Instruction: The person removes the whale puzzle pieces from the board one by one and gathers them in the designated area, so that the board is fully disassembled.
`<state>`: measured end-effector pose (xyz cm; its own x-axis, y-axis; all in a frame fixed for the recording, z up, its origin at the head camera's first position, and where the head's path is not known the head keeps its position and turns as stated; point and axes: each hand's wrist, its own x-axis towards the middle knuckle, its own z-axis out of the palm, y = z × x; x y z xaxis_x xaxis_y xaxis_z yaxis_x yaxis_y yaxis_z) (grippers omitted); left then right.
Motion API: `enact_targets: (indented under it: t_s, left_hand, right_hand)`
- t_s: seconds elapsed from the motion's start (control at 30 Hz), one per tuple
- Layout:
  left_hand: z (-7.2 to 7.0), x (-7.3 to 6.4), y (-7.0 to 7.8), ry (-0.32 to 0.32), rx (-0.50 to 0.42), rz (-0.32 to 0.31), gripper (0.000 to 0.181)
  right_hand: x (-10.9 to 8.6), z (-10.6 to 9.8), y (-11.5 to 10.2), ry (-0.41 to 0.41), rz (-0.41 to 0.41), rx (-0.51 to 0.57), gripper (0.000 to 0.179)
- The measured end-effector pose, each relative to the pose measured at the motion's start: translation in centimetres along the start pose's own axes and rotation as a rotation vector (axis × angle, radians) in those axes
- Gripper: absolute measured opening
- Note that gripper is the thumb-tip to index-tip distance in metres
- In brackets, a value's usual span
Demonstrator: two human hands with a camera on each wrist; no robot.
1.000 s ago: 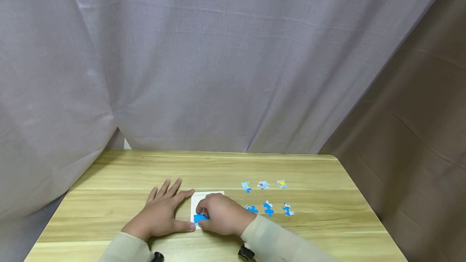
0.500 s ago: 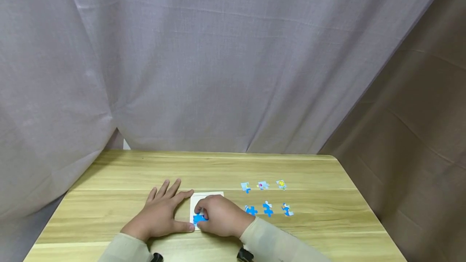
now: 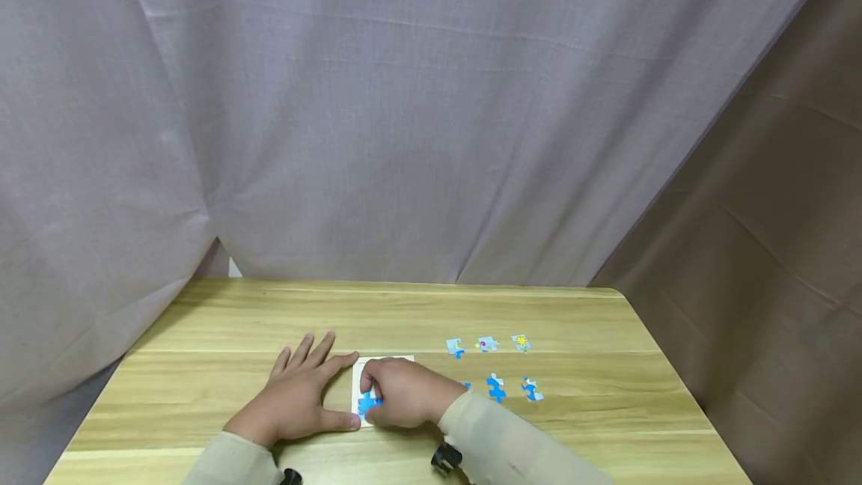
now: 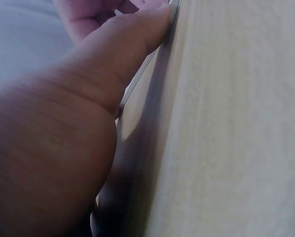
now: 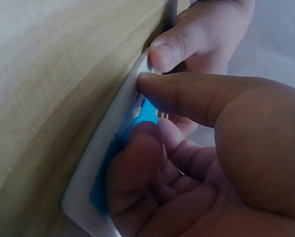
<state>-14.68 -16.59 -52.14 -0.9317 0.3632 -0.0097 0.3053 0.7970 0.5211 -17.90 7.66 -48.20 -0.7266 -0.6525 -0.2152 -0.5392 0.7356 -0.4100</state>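
A small white puzzle tray lies on the table, with blue jigsaw puzzle pieces in its near-left corner. My left hand rests with spread fingers at the tray's left side, index fingertip and thumb tip on its edge. From the right, my right hand reaches over the tray, fingers curled and thumb at the near rim, pinching a blue puzzle piece. Its fingers cover much of the tray in the head view. In the left wrist view, the left thumb presses the tray's edge.
To the right, loose puzzle pieces lie in two rows: a far row with a yellow-flowered piece and a near row with a blue piece. My right wrist partly hides another near piece. A grey curtain hangs behind the wooden table.
The right hand has shifted slightly left and turned a little over the tray, covering more of the nearest loose piece. The left hand stays still.
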Motion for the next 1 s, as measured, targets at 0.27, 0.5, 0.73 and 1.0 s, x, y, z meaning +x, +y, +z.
enact_targets:
  t_s: [0.27,0.5,0.73,1.0]
  left_hand:
    - [-0.12,0.02,0.10,-0.003,0.000,-0.004,0.107]
    - [-0.10,-0.05,0.14,0.002,0.000,-0.002,0.106]
    - [-0.20,-0.02,0.23,-0.012,-0.007,-0.005,0.105]
    - [-0.11,0.00,0.09,-0.024,-0.020,-0.008,0.107]
  right_hand:
    - [-0.08,-0.34,-0.14,-0.030,0.002,0.007,0.029]
    - [-0.16,-0.34,-0.30,-0.046,0.005,0.007,0.033]
    - [-0.06,-0.52,0.01,-0.062,-0.007,0.021,0.025]
    - [0.12,-0.77,0.27,-0.092,-0.009,0.054,0.019]
